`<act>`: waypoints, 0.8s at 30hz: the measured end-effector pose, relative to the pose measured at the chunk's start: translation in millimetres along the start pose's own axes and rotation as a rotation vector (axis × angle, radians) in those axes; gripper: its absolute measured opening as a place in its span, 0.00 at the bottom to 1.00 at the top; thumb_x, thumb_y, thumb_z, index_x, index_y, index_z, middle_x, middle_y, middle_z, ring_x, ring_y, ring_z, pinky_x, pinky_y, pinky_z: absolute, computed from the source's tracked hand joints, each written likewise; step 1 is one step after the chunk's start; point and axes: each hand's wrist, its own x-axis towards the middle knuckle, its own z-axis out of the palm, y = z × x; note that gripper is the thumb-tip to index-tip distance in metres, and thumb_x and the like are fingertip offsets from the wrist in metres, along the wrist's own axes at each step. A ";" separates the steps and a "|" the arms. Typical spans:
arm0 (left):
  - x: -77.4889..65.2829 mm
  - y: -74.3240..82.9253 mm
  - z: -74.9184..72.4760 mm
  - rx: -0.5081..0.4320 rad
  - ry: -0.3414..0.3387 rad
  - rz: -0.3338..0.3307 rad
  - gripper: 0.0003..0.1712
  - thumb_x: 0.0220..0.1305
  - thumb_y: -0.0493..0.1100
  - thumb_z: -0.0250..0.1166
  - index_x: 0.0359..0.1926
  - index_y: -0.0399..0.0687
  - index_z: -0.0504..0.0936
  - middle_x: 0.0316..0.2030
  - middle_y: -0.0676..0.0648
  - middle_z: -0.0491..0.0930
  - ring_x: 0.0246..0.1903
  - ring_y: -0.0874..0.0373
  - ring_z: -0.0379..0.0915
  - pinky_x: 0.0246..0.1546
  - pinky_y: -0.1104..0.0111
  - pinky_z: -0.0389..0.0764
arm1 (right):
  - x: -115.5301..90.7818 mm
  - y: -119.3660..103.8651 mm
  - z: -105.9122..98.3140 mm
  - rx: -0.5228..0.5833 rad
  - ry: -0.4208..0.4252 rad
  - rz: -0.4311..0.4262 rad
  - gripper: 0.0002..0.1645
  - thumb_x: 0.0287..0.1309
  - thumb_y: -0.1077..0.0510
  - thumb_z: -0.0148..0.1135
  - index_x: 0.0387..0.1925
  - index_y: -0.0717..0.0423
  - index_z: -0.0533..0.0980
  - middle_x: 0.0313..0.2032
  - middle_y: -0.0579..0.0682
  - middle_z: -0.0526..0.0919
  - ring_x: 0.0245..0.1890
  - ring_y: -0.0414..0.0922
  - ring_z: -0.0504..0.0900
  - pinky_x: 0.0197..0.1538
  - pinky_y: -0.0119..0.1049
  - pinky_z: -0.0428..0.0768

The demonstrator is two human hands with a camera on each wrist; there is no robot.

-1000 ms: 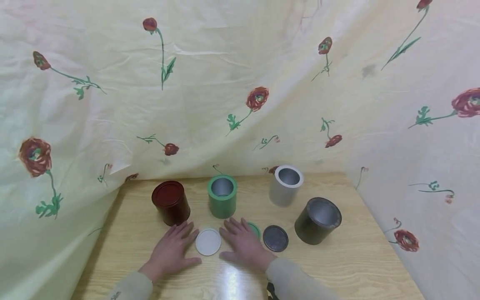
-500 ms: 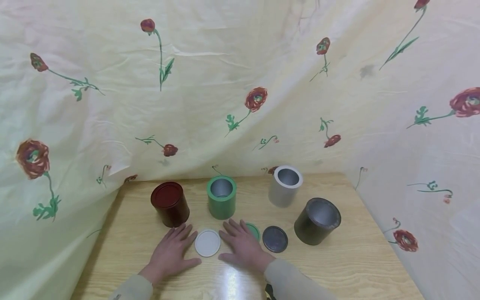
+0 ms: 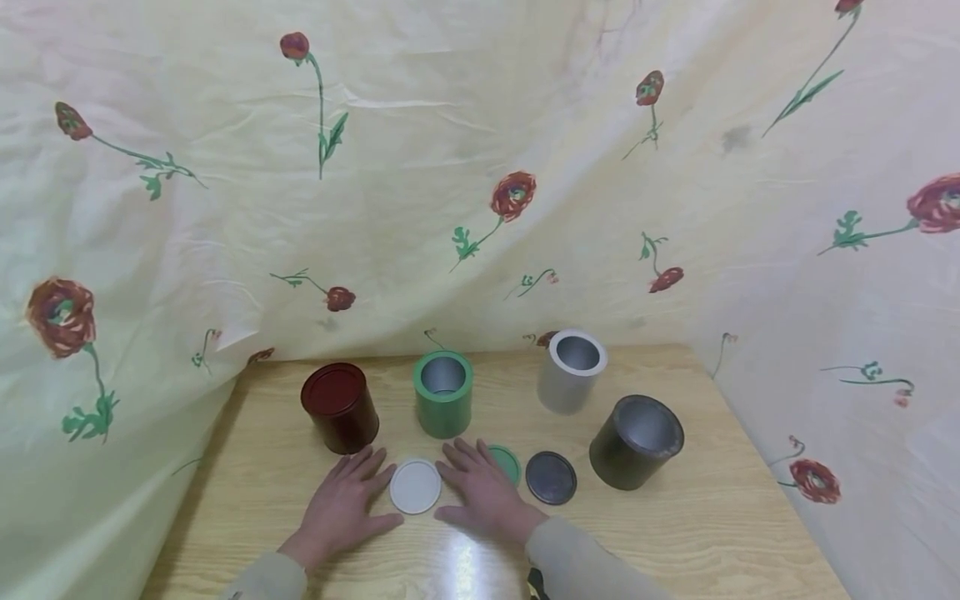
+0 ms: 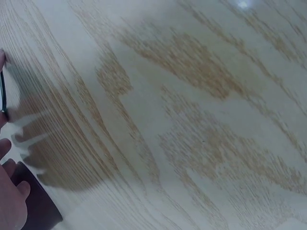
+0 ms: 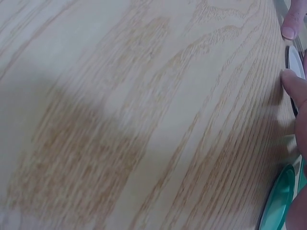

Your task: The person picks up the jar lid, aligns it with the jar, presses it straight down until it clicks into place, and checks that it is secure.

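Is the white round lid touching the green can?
Apart. The head view shows it: a bare strip of wooden table lies between the white round lid and the bottom of the green can.

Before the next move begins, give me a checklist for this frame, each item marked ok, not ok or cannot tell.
1. Left hand free: ok, fingers spread, holding nothing.
2. Right hand free: ok, also holding nothing.
3. White lid accessible: ok, lying on the table between the hands.
4. Green lid unobstructed: not ok, the right hand partly hides it in the head view.
5. Green can, white can and black can open: ok, all three tops are uncovered.
6. Left hand clear of the dark red can: cannot tell, fingertips reach its base but contact is unclear.
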 end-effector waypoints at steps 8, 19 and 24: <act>3.7 0.3 3.3 0.031 0.011 -0.001 0.44 0.57 0.72 0.74 0.65 0.49 0.86 0.73 0.43 0.76 0.76 0.41 0.65 0.76 0.43 0.66 | -0.9 -1.0 2.4 0.072 0.064 -0.013 0.43 0.64 0.34 0.71 0.72 0.52 0.77 0.78 0.56 0.69 0.79 0.58 0.64 0.80 0.63 0.58; 4.1 1.7 4.3 0.016 0.046 0.040 0.43 0.55 0.71 0.77 0.62 0.46 0.88 0.71 0.41 0.77 0.75 0.39 0.67 0.75 0.41 0.67 | -1.2 -5.7 2.0 0.175 0.091 0.007 0.41 0.59 0.40 0.78 0.68 0.54 0.80 0.77 0.56 0.71 0.79 0.59 0.65 0.80 0.64 0.58; 3.3 2.0 5.5 0.018 0.081 0.067 0.43 0.54 0.73 0.76 0.60 0.46 0.90 0.70 0.42 0.79 0.73 0.39 0.69 0.73 0.41 0.70 | -2.1 -5.2 3.0 0.215 0.140 -0.010 0.38 0.58 0.41 0.79 0.64 0.56 0.83 0.74 0.58 0.74 0.77 0.61 0.67 0.78 0.67 0.59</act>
